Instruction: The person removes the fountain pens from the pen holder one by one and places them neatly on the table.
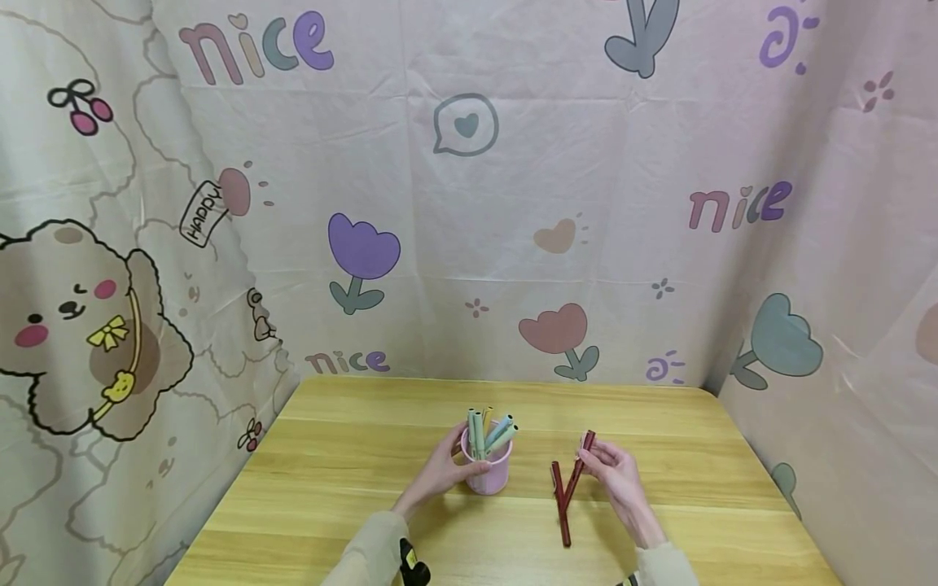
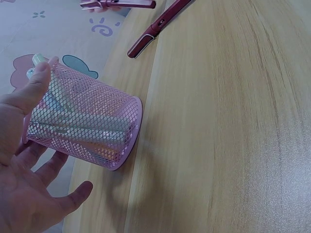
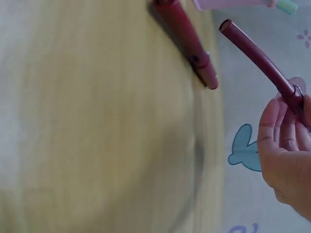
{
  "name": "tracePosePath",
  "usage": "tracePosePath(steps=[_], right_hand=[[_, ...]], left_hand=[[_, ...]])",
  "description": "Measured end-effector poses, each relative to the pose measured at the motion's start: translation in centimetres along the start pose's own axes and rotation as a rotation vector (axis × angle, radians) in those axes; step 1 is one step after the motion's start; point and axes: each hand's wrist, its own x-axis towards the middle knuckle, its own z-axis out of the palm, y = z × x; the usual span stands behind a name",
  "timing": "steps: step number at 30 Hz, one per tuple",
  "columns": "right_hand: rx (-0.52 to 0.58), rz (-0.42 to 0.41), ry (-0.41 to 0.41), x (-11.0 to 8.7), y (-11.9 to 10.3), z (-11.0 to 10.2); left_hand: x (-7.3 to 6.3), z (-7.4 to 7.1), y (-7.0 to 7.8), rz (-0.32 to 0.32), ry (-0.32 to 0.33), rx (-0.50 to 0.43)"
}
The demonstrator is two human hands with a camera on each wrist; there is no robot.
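My left hand point(image 1: 442, 467) holds a pink mesh pen cup point(image 1: 489, 482) by its upper part, thumb on one side and fingers on the other. Several pens point(image 1: 479, 433) in pale green, blue and yellow stand in the cup, leaning different ways. In my right hand point(image 1: 618, 478) a dark red pen point(image 3: 257, 59) is pinched near its clip end, slanting down toward the left. A second dark red pen point(image 1: 563, 525) lies on the tabletop, right of the cup. From the head view, the held pen's lower end overlaps it; the right wrist view shows them apart.
The wooden table point(image 1: 352, 456) has light grain and a far edge against a printed curtain point(image 1: 469, 203). More curtain hangs along the left and right sides. Both forearms reach in from the near edge in light sleeves point(image 1: 370, 549).
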Motion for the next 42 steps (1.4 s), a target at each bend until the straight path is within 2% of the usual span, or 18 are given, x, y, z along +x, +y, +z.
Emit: tracePosePath(steps=[8,20,35,42], right_hand=[[-0.110,0.023,0.019,-0.1,1.0,-0.3],[-0.204,0.035,0.008,0.0,2.2,-0.4],[-0.382,0.004,-0.134,0.3,3.0,-0.1],[-0.445,-0.022,-0.167,0.1,3.0,0.0]], left_hand=[[0.0,0.0,0.1,0.008,0.003,0.001],[0.1,0.0,-0.1,0.009,0.002,-0.002],[0.1,0.1,-0.4,0.013,0.009,0.006],[0.1,0.1,-0.5,0.021,0.006,0.015]])
